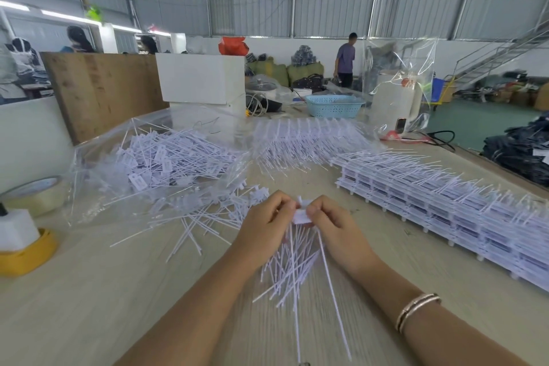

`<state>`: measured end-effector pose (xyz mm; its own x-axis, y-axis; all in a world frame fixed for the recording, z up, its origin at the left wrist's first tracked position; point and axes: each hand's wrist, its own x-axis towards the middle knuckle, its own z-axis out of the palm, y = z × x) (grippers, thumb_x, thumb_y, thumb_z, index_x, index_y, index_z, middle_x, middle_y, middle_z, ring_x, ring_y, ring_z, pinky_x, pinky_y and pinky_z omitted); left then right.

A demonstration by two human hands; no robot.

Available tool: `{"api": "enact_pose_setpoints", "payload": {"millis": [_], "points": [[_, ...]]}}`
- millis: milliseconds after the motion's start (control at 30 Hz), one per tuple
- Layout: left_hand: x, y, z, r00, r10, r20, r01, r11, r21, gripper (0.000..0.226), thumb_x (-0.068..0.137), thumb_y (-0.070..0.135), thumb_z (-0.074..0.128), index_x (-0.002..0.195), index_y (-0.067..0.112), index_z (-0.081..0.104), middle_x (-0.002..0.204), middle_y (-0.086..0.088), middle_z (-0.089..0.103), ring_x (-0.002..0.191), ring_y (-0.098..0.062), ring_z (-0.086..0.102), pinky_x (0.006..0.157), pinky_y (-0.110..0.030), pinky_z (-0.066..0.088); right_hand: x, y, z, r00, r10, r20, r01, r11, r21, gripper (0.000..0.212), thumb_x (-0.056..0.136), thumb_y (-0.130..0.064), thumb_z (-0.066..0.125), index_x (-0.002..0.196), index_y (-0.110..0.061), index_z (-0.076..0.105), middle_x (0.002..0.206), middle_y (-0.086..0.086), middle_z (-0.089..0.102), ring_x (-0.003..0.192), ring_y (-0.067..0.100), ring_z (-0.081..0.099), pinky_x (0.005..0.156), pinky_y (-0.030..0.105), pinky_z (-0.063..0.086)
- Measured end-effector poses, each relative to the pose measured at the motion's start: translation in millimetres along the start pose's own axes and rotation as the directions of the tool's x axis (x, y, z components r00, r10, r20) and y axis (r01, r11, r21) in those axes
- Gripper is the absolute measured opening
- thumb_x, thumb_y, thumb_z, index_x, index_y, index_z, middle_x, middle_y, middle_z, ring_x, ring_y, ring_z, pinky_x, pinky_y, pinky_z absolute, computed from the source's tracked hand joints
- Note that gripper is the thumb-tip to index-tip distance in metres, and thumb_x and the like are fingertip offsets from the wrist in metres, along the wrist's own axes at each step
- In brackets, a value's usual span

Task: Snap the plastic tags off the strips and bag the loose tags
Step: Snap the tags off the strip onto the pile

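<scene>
Left hand (264, 217) and right hand (335, 221) pinch one tag strip (301, 214); its thin tails fan toward the table (118, 291).

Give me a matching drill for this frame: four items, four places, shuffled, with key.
Items:
1. strip stack
2. tape roll
3. blue basket
4. clear bag

Places:
A. far end of the table, in the middle
B. left edge of the table
C. right of the hands, running along the table
D. left of centre, holding loose tags

Pairs: 1-C, 2-B, 3-A, 4-D
</scene>
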<state>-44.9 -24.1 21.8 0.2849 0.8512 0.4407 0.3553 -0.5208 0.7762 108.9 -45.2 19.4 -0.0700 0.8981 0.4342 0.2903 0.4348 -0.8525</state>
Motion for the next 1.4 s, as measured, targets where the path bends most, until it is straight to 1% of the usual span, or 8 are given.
{"api": "enact_pose_setpoints", "payload": {"millis": [267, 533, 633, 867, 967, 1100, 1267, 1400], "points": [[0.9, -3.5, -0.8, 0.997, -0.070, 0.031, 0.070, 0.997, -0.024, 0.036, 0.093, 0.029, 0.055, 0.058, 0.022, 0.047, 0.051, 0.007, 0.040, 0.047, -0.008, 0.036, 0.050, -0.021, 0.030, -1.1, 0.9, -2.0, 0.998, 0.027, 0.054, -0.029, 0.999, 0.046, 0.035, 0.094, -0.016, 0.054, 0.069, 0.008, 0.055, 0.064, 0.006, 0.051, 0.062, 0.013, 0.048, 0.065, 0.023, 0.037], [0.5, -1.0, -3.5, 0.984, -0.105, 0.141, 0.116, 0.990, -0.075, 0.035, 0.094, 0.034, 0.054, 0.060, 0.027, 0.060, 0.049, 0.001, 0.042, 0.043, -0.011, 0.037, 0.047, -0.023, 0.032, -5.7, -6.5, -5.4, 0.967, -0.020, 0.253, -0.010, 0.993, 0.118, 0.023, 0.092, -0.013, 0.055, 0.074, -0.019, 0.069, 0.066, -0.008, 0.065, 0.068, 0.001, 0.057, 0.071, 0.014, 0.042], [1.4, 2.7, -2.5, 0.990, -0.098, 0.102, 0.111, 0.984, -0.136, 0.035, 0.097, 0.030, 0.049, 0.064, 0.019, 0.057, 0.051, 0.001, 0.053, 0.046, -0.014, 0.048, 0.054, -0.024, 0.041, -3.8, -4.3, -3.3, 0.977, -0.043, 0.210, 0.011, 0.988, 0.151, 0.019, 0.094, -0.008, 0.053, 0.084, -0.002, 0.068, 0.074, 0.013, 0.064, 0.071, 0.008, 0.057, 0.072, 0.019, 0.044], [-1.2, 11.5, 9.6, 0.984, -0.164, 0.075, 0.180, 0.889, -0.421, 0.033, 0.099, 0.027, 0.044, 0.073, 0.011, 0.056, 0.053, 0.005, 0.058, 0.048, -0.009, 0.053, 0.051, -0.017, 0.043, -3.2, -5.1, 2.1, 0.983, -0.160, 0.087, 0.141, 0.970, 0.200, 0.031, 0.093, -0.001, 0.049, 0.072, -0.018, 0.065, 0.063, -0.008, 0.066, 0.060, -0.004, 0.058, 0.064, 0.009, 0.044], [-0.5, 10.5, 13.6, 0.973, -0.216, 0.078, 0.226, 0.846, -0.482, 0.031, 0.098, 0.029, 0.046, 0.080, 0.007, 0.059, 0.052, 0.003, 0.056, 0.049, -0.011, 0.051, 0.052, -0.019, 0.043, -3.8, -8.7, 1.2, 0.975, -0.220, 0.038, 0.215, 0.971, 0.110, 0.039, 0.094, -0.003, 0.052, 0.069, -0.031, 0.063, 0.059, -0.014, 0.063, 0.057, -0.004, 0.057, 0.064, 0.011, 0.043], [0.6, 9.3, 16.3, 0.970, -0.235, 0.059, 0.233, 0.839, -0.493, 0.031, 0.097, 0.030, 0.048, 0.079, 0.005, 0.058, 0.052, 0.002, 0.053, 0.047, -0.012, 0.049, 0.053, -0.020, 0.041, -3.0, -6.4, 4.5, 0.962, -0.274, -0.019, 0.266, 0.947, -0.181, 0.030, 0.093, -0.021, 0.050, 0.068, -0.031, 0.064, 0.058, -0.020, 0.061, 0.061, 0.001, 0.059, 0.079, 0.041, 0.040], [4.7, 9.4, 14.0, 0.956, -0.289, 0.045, 0.275, 0.838, -0.472, 0.036, 0.096, 0.028, 0.051, 0.061, 0.018, 0.055, 0.049, -0.001, 0.047, 0.044, -0.013, 0.043, 0.051, -0.024, 0.038, -2.8, -1.2, 6.0, 0.928, -0.365, -0.074, 0.309, 0.866, -0.394, 0.026, 0.092, -0.024, 0.050, 0.071, -0.025, 0.065, 0.059, -0.021, 0.050, 0.069, -0.006, 0.050, 0.076, 0.024, 0.024], [8.4, 10.2, 8.6, 0.880, -0.454, 0.138, 0.399, 0.551, -0.733, 0.034, 0.096, 0.026, 0.049, 0.064, 0.015, 0.048, 0.044, 0.003, 0.040, 0.036, -0.009, 0.034, 0.036, -0.018, 0.029, -1.7, -4.8, 3.1, 0.914, -0.390, -0.112, 0.317, 0.859, -0.402, 0.035, 0.093, -0.036, 0.043, 0.073, -0.018, 0.065, 0.066, -0.014, 0.051, 0.071, 0.002, 0.049, 0.076, 0.023, 0.024]]}}
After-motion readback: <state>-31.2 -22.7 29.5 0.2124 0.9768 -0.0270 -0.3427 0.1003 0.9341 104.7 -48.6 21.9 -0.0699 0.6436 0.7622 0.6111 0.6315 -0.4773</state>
